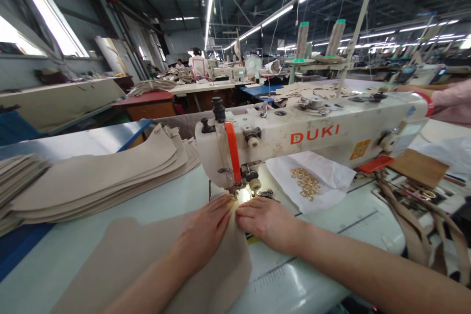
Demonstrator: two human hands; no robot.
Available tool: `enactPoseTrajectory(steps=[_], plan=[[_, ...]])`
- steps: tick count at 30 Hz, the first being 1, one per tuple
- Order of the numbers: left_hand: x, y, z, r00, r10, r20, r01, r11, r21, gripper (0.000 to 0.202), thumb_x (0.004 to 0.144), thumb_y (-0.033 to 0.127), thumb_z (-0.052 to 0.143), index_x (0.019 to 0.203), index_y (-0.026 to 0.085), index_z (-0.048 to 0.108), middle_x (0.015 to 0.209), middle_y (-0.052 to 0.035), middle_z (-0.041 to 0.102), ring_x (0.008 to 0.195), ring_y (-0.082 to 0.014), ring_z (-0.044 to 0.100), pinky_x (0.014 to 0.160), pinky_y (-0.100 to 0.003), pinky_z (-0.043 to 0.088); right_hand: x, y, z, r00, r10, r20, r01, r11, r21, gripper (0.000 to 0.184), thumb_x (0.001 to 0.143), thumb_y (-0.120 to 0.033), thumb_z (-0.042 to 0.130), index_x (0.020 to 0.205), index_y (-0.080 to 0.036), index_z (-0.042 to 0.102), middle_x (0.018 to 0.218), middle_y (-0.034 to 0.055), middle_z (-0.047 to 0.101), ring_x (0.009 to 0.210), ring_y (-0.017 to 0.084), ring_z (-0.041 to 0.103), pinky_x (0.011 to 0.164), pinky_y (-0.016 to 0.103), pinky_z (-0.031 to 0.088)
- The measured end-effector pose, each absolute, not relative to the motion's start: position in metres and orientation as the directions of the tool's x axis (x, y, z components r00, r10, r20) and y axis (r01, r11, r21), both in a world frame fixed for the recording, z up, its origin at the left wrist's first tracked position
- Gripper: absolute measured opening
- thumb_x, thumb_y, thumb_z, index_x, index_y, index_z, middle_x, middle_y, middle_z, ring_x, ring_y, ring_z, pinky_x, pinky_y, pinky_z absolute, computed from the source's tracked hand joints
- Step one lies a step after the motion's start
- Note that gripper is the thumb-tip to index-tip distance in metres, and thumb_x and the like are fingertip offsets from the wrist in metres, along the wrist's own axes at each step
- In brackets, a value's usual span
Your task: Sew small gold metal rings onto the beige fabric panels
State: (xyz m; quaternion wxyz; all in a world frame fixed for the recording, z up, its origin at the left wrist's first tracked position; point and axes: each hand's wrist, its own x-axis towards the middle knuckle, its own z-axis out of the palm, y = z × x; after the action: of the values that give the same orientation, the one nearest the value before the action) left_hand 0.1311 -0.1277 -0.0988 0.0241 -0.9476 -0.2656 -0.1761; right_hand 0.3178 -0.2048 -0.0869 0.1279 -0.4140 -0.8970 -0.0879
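Note:
A beige cut fabric piece (125, 255) lies on the sewing table, its far end under the needle of a white DUKI sewing machine (312, 135). My left hand (206, 230) rests flat on the fabric just left of the presser foot (237, 190), fingers stretched toward it. My right hand (267, 221) lies beside it on the right, fingers extended and pressing the fabric edge by the needle. The two hands' fingertips nearly touch under the machine's lit head.
A stack of beige cut pieces (99, 176) lies at the left. A white sheet with gold metal rings (307, 184) sits under the machine arm. Beige straps (412, 221) hang at the right. Thread cones (301, 39) stand behind. Another person's sleeve (452, 100) shows far right.

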Motion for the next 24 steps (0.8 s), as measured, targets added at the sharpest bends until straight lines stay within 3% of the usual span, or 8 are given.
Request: enactPoseTrajectory(steps=[24], plan=[[0.1341,-0.1235,-0.0961,0.776,0.518,0.360,0.514,-0.850,0.115,0.038,0.090,0.028,0.035,0.109,0.015,0.065,0.118,-0.0099,0.065,0.109,-0.0223,0.060,0.096,-0.039,0.048,0.3173,-0.2008,-0.0883,-0.597,0.742,0.305,0.778,0.628,-0.004,0.010,0.091,-0.019,0.053,0.091,-0.013,0.060,0.102,0.0065,0.063,0.100,0.017,0.055,0.091,0.028,0.041]])
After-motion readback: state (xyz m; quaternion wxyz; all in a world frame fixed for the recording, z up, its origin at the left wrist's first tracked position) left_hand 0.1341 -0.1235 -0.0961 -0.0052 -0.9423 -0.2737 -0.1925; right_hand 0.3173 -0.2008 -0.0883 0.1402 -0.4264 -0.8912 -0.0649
